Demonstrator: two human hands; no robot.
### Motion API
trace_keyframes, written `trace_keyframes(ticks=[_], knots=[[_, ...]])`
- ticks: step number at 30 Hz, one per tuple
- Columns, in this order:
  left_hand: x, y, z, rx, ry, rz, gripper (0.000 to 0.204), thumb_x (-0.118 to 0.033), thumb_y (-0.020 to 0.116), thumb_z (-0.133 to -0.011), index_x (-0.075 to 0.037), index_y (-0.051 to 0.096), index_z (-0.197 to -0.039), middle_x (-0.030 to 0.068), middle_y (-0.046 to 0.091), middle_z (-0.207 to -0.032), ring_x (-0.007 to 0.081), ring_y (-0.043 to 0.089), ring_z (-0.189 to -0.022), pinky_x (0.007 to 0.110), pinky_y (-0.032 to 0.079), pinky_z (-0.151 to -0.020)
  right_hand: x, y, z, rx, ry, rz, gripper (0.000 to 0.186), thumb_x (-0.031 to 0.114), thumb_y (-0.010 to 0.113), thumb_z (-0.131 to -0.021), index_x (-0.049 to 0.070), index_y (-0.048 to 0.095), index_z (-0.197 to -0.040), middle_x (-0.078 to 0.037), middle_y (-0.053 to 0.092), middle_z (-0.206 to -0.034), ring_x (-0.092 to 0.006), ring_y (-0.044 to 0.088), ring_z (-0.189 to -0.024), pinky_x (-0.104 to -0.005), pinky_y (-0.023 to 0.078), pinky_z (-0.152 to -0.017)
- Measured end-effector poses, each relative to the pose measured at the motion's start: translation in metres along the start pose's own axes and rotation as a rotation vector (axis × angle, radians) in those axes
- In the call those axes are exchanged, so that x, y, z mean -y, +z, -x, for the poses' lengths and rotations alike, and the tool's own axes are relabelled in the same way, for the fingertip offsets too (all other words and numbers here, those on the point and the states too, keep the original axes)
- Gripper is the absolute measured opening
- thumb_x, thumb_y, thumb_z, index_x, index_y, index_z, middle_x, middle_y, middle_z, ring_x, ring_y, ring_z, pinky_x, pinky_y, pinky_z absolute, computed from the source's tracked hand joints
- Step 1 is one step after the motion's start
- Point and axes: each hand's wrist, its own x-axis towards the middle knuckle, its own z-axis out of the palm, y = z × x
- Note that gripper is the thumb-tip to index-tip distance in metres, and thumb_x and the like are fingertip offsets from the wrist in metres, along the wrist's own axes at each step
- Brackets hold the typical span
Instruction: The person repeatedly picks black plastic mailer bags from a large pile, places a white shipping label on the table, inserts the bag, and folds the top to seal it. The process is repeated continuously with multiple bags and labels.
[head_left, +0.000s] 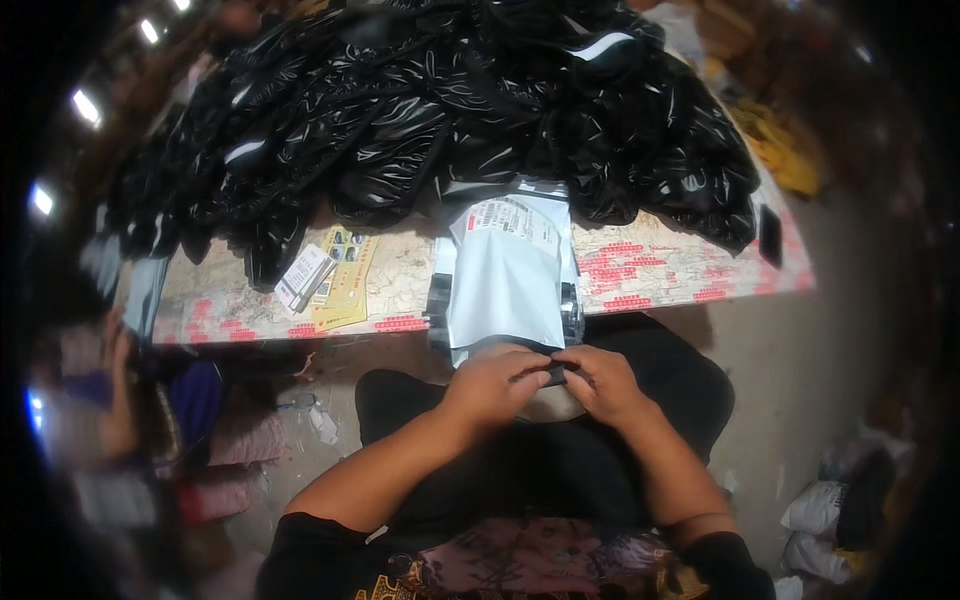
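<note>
A pale plastic mailing bag [507, 285] with a printed label lies over the table's near edge, and its near end reaches my lap. My left hand [497, 387] and my right hand [603, 384] meet at that end. Both have thumb and fingers closed on a dark strip [556, 374] at the bag's near edge; how it joins the bag is partly hidden by my fingers. More pale and black bag edges show beneath the mailing bag on both sides.
A large heap of shiny black garments or bags [400, 120] covers the far table. Left of the mailing bag lie yellow printed cards [346, 290] and a stack of white labels [304, 277]. A small black object [769, 236] sits at the right edge. Another person's arm [120, 390] shows at left.
</note>
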Motion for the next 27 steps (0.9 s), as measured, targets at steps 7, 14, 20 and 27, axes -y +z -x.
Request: trace_keyframes(ticks=[7, 14, 20, 27], knots=[[-0.003, 0.007, -0.018, 0.195, -0.208, 0.206, 0.027, -0.020, 0.069, -0.090, 0.000, 0.072, -0.107, 0.0156, 0.073, -0.097, 0.0255, 0.070, -0.087, 0.034, 0.054, -0.079, -0.004, 0.000, 0.004, 0.026, 0.051, 0.017, 0.038, 0.005, 0.074, -0.081, 0.002, 0.066, -0.119, -0.017, 0.072, -0.104, -0.0287, 0.072, -0.089, -0.0342, 0.057, -0.078], [-0.006, 0.005, -0.021, 0.238, -0.302, 0.277, 0.016, -0.015, 0.070, -0.088, 0.000, 0.071, -0.096, 0.0081, 0.068, -0.080, 0.0139, 0.062, -0.071, 0.028, 0.051, -0.069, -0.003, -0.001, 0.001, 0.026, 0.050, 0.034, 0.036, 0.010, 0.073, -0.080, 0.006, 0.068, -0.116, -0.014, 0.072, -0.103, -0.0315, 0.071, -0.089, -0.0381, 0.056, -0.078], [-0.015, -0.001, -0.019, 0.228, -0.201, 0.220, 0.006, -0.008, 0.066, -0.091, -0.003, 0.067, -0.093, 0.0042, 0.065, -0.086, 0.0099, 0.058, -0.077, 0.026, 0.050, -0.073, 0.002, -0.007, -0.003, 0.030, 0.042, 0.095, 0.029, 0.006, 0.071, -0.080, 0.006, 0.070, -0.108, -0.014, 0.072, -0.101, -0.0326, 0.070, -0.088, -0.0380, 0.056, -0.077], [0.035, -0.044, 0.061, 0.225, -0.094, 0.339, 0.010, -0.008, 0.065, -0.096, -0.004, 0.060, -0.105, 0.0056, 0.067, -0.086, 0.0104, 0.061, -0.075, 0.028, 0.051, -0.069, -0.015, -0.008, 0.004, -0.097, -0.081, 0.076, 0.030, -0.005, 0.067, -0.072, 0.005, 0.069, -0.100, -0.015, 0.069, -0.111, -0.0344, 0.068, -0.096, -0.0381, 0.056, -0.082]])
